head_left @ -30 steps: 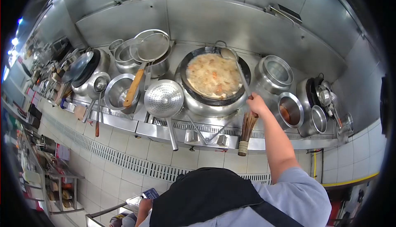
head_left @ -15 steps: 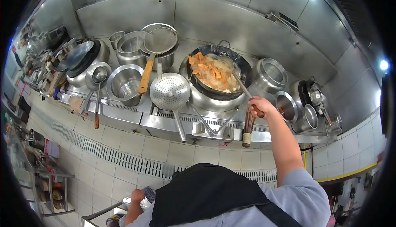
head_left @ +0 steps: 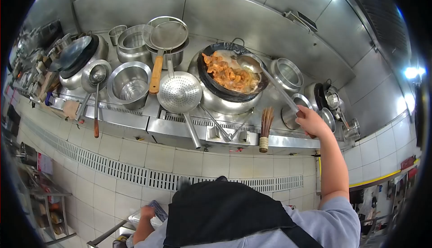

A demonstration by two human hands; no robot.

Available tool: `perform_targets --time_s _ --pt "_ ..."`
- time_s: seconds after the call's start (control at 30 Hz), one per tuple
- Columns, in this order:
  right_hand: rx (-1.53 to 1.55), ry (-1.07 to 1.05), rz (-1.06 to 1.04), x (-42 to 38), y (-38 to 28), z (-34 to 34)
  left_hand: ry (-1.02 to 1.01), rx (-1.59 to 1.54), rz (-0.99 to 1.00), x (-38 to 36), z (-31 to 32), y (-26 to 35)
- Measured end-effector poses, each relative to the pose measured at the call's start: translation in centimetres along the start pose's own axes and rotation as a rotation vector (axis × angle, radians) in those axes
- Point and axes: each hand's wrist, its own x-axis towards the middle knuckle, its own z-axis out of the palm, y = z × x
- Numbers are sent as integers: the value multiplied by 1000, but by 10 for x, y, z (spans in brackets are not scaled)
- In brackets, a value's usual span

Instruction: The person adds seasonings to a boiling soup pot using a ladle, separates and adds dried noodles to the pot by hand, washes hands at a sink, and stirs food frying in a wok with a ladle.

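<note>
My right hand (head_left: 310, 121) is closed around the handle end of a long metal ladle (head_left: 249, 63). The ladle's round bowl is over the right part of a black wok (head_left: 261, 87), just beside orange-brown pieces of food (head_left: 229, 74) frying in bubbling liquid. The wok sits on a wide steel burner ring (head_left: 209, 104). Low in the view, my left hand (head_left: 147, 212) is curled beside a shiny, pale, tray-like thing (head_left: 158, 209). What its fingers hold, if anything, I cannot make out.
Left of the wok stand a perforated strainer (head_left: 180, 92), a wooden-handled sieve (head_left: 168, 35), a deep steel pot (head_left: 129, 83) and another ladle (head_left: 97, 74). A bamboo brush (head_left: 264, 131) leans at the stove's front edge. Steel pots (head_left: 288, 74) stand on the right.
My right hand has moved right, drawing the ladle bowl slightly up in the wok. The food looks browner and more gathered to the left. My left hand stays low in view.
</note>
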Motion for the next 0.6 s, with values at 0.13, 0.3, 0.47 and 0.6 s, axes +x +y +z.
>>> perform_targets --time_s 0.13,0.3,0.47,0.6 --pt "-105 71 14 -33 -12 -14 102 -289 -167 -12 1 8" --pt "-165 -31 25 3 -7 34 132 -650 -474 -36 -40 41" --pt "-171 181 -151 64 33 104 113 -468 -318 -19 8 24" --pt "-29 289 -178 68 44 82 240 -120 -206 -29 17 45"
